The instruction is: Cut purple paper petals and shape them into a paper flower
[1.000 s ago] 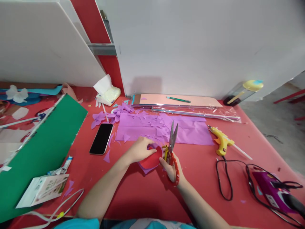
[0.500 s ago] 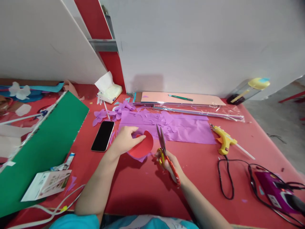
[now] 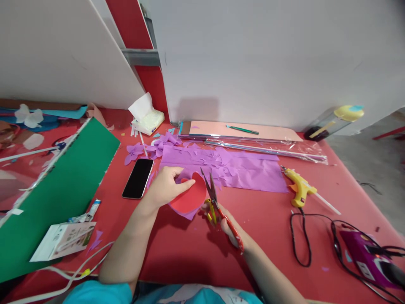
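My left hand (image 3: 169, 185) pinches a red heart-shaped paper piece (image 3: 191, 196) together with purple paper (image 3: 189, 214) lying beneath it. A purple edge shows along the lower side of the red piece. In my right hand (image 3: 226, 226) is a pair of scissors (image 3: 213, 196) with red and yellow handles. Their blades are parted and point up and left, close to the right edge of the red piece. Behind both hands, a purple sheet (image 3: 256, 171) lies flat with crumpled purple cutouts (image 3: 209, 158) on it.
A phone (image 3: 138, 178) lies left of my left hand, near purple flowers (image 3: 134, 152) and a tissue pack (image 3: 152, 122). To the right are a yellow glue gun (image 3: 299, 185), its black cord and a purple power box (image 3: 363, 255). A green board (image 3: 69, 190) leans at left.
The scissors have shifted slightly left and their blades have spread wider, nearer the red piece. My left hand still holds the papers, with more purple showing along the lower edge.
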A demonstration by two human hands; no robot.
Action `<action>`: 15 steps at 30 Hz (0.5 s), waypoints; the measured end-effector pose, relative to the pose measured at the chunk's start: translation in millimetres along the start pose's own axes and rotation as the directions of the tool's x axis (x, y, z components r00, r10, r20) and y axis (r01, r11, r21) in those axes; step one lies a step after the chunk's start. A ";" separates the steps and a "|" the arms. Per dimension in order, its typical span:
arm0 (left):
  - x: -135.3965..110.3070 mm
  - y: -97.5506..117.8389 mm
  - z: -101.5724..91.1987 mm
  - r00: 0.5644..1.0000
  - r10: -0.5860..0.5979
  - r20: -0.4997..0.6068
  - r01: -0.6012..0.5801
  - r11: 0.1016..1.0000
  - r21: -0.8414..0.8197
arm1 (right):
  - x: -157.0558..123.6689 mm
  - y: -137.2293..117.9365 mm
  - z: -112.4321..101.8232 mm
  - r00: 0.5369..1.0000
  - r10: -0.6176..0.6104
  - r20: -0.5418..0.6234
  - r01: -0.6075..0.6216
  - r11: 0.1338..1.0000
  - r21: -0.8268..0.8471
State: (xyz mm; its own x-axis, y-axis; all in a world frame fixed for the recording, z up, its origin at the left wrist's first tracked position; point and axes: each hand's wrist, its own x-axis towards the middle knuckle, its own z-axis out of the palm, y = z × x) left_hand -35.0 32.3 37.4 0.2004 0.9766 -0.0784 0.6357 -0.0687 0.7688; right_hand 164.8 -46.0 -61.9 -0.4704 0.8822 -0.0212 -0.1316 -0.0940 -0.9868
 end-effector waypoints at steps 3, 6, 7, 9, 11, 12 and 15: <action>0.5 1.9 3.2 1.000 0.010 0.025 -0.010 1.000 0.021 | 0.7 -1.1 2.0 1.000 0.006 0.001 -0.006 0.999 -0.033; 0.9 4.4 5.4 0.999 0.037 0.018 -0.038 0.998 0.054 | 1.5 -2.1 2.9 1.000 0.011 -0.011 -0.012 0.998 -0.069; 1.0 5.0 6.1 0.999 0.041 0.018 -0.042 0.997 0.063 | 1.7 -2.1 2.8 1.000 0.011 -0.016 -0.012 0.997 -0.080; 1.3 5.9 7.5 0.999 0.037 0.031 -0.039 0.997 0.074 | 2.3 -1.3 2.0 1.000 0.018 -0.019 -0.019 0.994 -0.104; 1.6 6.2 9.1 0.999 0.035 0.039 -0.038 0.996 0.079 | 3.0 0.0 0.9 1.000 0.015 -0.007 -0.016 0.994 -0.111; 1.6 6.2 10.0 0.998 0.037 0.041 -0.041 0.996 0.079 | 3.2 0.8 0.4 1.000 0.009 0.003 -0.009 0.994 -0.107; 1.4 5.9 12.9 0.998 0.043 0.040 -0.046 0.996 0.080 | 2.9 3.7 -0.5 0.999 -0.009 0.032 0.012 0.995 -0.095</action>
State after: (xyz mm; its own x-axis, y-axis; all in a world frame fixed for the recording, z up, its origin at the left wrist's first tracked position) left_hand -21.3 30.6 33.6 0.2570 0.9639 -0.0702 0.6832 -0.1299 0.7186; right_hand 163.3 -43.6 -65.7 -0.4968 0.8678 -0.0076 -0.0539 -0.0396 -0.9978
